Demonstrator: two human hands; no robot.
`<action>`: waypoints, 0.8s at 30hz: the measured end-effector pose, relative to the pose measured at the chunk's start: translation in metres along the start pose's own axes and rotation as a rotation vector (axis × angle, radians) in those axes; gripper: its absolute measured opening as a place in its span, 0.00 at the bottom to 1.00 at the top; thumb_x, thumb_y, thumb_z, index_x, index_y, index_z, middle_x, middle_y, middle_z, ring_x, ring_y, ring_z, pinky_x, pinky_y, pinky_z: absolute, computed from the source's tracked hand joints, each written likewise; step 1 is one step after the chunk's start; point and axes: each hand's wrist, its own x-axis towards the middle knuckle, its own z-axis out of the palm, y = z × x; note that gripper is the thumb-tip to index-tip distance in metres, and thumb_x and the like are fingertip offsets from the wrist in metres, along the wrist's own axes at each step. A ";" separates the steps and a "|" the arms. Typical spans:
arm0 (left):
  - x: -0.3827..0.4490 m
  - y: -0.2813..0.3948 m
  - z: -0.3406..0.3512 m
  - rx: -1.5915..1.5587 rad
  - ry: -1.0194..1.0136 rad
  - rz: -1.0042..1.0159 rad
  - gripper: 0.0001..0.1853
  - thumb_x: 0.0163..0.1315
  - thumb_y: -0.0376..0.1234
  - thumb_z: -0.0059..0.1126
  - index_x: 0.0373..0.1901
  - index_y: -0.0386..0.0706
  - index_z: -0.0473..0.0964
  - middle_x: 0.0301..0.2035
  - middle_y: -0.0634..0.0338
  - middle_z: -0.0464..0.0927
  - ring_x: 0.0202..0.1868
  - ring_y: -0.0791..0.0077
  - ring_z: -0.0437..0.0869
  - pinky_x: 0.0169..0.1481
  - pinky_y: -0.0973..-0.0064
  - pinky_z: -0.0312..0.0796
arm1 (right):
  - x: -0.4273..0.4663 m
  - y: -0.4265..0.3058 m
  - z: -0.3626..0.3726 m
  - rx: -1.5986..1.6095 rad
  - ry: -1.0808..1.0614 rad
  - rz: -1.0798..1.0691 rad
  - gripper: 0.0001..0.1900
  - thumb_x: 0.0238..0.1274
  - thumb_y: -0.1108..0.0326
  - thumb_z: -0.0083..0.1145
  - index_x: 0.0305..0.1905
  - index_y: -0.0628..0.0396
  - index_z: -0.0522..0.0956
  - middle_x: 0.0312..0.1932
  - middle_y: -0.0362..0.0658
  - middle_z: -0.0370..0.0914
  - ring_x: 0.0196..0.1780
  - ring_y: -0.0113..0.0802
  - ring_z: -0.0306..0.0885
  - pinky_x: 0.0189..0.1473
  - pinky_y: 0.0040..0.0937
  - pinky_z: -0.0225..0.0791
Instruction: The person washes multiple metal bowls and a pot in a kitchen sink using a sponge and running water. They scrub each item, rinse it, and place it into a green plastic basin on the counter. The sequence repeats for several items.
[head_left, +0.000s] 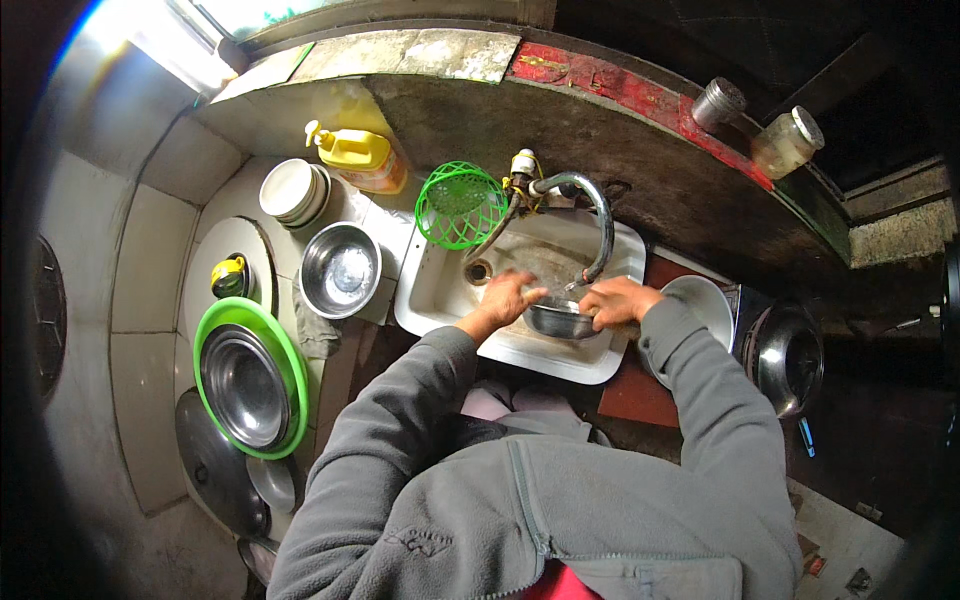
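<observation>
A stainless steel bowl (559, 324) sits low in the white sink (442, 300), under the mouth of a curved metal faucet (604, 217). My right hand (616, 300) grips the bowl's right side, its fingers blurred. At the bowl's left rim is my left hand (514, 296), thumb and fingers apart, with nothing visible between them; whether it touches the rim is unclear. Water seems to run from the spout, partly hidden by my right hand. Left of my left hand shows the sink's drain hole (478, 272).
A green plastic basket (461, 206) stands at the sink's back left. Leftward are a metal basin (340, 270), stacked bowls (289, 191), a yellow pump bottle (360, 157) and a green basin (300, 382). To the right are a pale basin (705, 300) and a dark pan (787, 356).
</observation>
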 end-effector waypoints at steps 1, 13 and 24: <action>-0.001 0.007 -0.011 0.017 -0.213 0.032 0.34 0.65 0.59 0.50 0.49 0.34 0.77 0.43 0.40 0.81 0.50 0.52 0.81 0.57 0.62 0.70 | 0.005 -0.004 -0.018 0.052 -0.107 0.001 0.15 0.43 0.64 0.65 0.41 0.51 0.81 0.33 0.50 0.81 0.41 0.50 0.80 0.44 0.42 0.72; 0.005 0.014 0.001 -0.941 -0.116 -0.244 0.16 0.68 0.42 0.58 0.38 0.36 0.80 0.31 0.62 0.82 0.32 0.76 0.80 0.40 0.76 0.71 | 0.021 0.021 0.031 0.192 1.025 -0.142 0.16 0.60 0.66 0.58 0.52 0.58 0.79 0.52 0.49 0.76 0.56 0.45 0.74 0.62 0.40 0.65; -0.028 0.062 0.021 -0.091 0.440 -0.004 0.24 0.69 0.49 0.49 0.31 0.37 0.82 0.24 0.41 0.79 0.28 0.45 0.82 0.34 0.57 0.72 | 0.053 0.021 0.046 1.160 0.862 0.024 0.15 0.64 0.68 0.54 0.54 0.57 0.78 0.36 0.34 0.78 0.38 0.24 0.74 0.41 0.24 0.69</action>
